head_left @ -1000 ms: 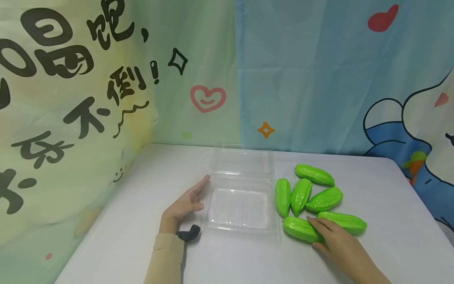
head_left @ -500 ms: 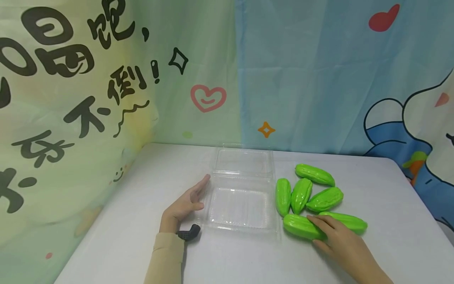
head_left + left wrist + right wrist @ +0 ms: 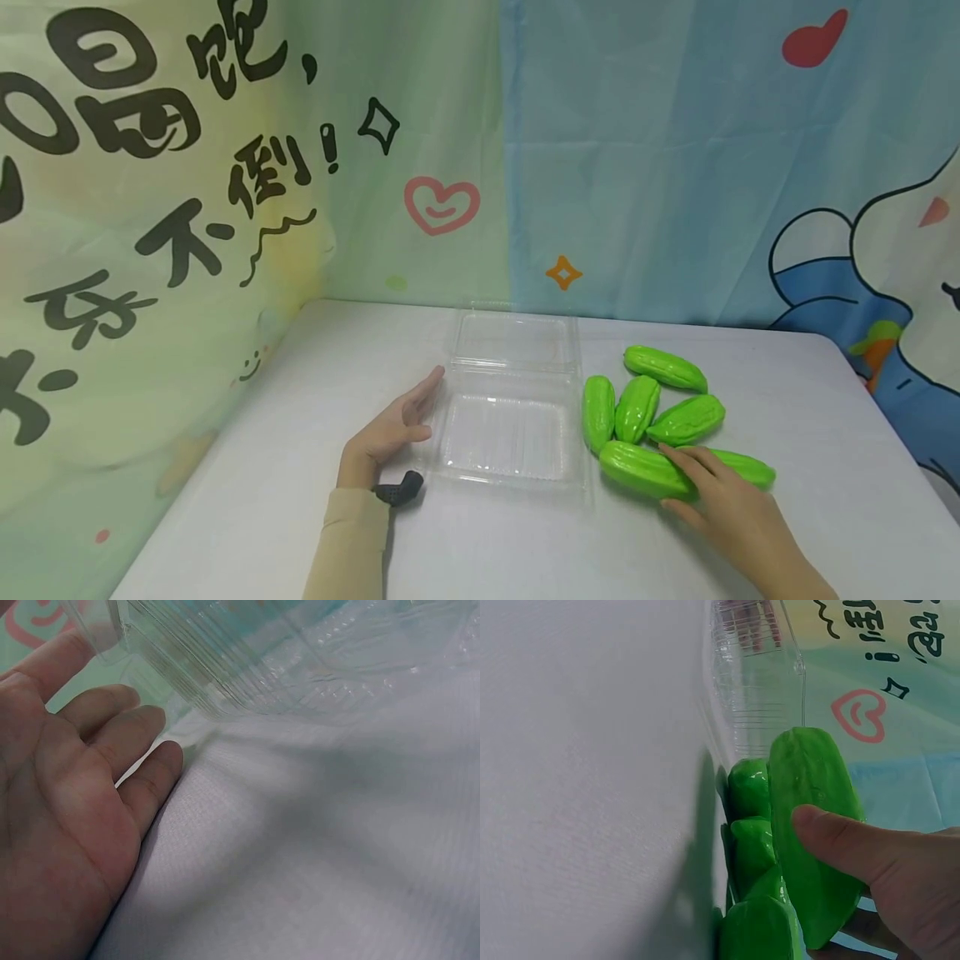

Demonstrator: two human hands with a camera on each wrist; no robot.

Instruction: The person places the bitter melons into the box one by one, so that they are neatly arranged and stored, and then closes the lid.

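Green plastic gourd (image 3: 647,472) nearest the desk's front edge is in the right hand (image 3: 731,512): thumb over the top, fingers (image 3: 686,467) curled on its far side, so that hand is closed round it. Gourd lies on the white desk (image 3: 825,500), just right of the clear clamshell box (image 3: 504,437), not lifted as far as I can see. Right wrist view confirms: thumb pressed on the gourd (image 3: 810,847), other gourds crowded under and beside it.

Left hand (image 3: 390,429) lies flat on the desk beside the box's left wall, fingers straight and relaxed, holding nothing; left wrist view shows fingertips (image 3: 154,724) right at the box's ribbed wall (image 3: 187,667), touching or nearly so, can't tell which.

Further back: second gourd (image 3: 738,467) touching behind the held one, then three more gourds (image 3: 637,408) packed side by side, one gourd (image 3: 665,368) farthest. Box lid (image 3: 513,340) hinged open, lying flat toward the curtain backdrop (image 3: 675,167).

Risks, my guess: smooth glossy skin could slip from the fingers; dragging it could knock the touching neighbours and set them rolling; light box could skid if bumped, since the left hand only rests beside it.
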